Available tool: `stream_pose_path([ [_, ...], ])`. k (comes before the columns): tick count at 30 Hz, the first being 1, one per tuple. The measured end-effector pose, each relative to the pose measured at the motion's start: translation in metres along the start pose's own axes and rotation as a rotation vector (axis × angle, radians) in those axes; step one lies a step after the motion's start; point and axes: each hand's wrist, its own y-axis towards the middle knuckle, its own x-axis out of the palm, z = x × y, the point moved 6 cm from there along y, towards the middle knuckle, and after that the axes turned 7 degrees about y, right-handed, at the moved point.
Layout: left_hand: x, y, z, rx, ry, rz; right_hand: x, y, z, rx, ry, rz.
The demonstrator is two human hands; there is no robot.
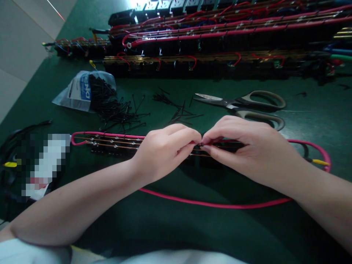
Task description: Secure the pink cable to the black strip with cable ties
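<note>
My left hand [167, 148] and my right hand [247, 145] meet at the fingertips over a long, narrow outlet strip [115, 142] with brass-coloured bars. Both pinch a small black cable tie [201, 145], mostly hidden by the fingers. A red cable [220, 206] runs along the strip's far side, bends round at both ends and loops across the table in front of the hands. Black ties bind it to the strip near the left end. My hands hide the strip's middle.
Beyond my hands lie open scissors [233, 104] and loose cable ties [121, 113] spilling from a clear plastic bag [79, 91]. Several wired strips [209, 33] are stacked along the far side of the green table [154, 227]. A blurred-out white object [48, 161] and black cables [13, 146] lie left.
</note>
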Motion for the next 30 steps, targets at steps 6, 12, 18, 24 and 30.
stream_pose_path([
  [6, 0.0009, -0.0008, -0.0009, 0.0, 0.004, -0.006, -0.0011, 0.0002, 0.0002, -0.007, 0.009, -0.001],
  [12, 0.0012, -0.0004, -0.0009, -0.002, 0.006, -0.002, 0.0003, 0.0002, 0.0011, -0.006, 0.013, -0.005],
  [18, 0.0014, -0.0003, -0.0007, -0.003, 0.007, -0.012, -0.0005, -0.0005, 0.0009, 0.0, 0.012, -0.01],
  [24, 0.0014, -0.0007, -0.0014, -0.015, 0.018, -0.022, -0.0013, 0.0002, -0.0009, 0.012, 0.005, -0.016],
  [30, -0.0004, -0.0007, 0.0001, -0.013, 0.012, 0.006, 0.0002, 0.0014, -0.001, 0.021, -0.008, 0.0],
])
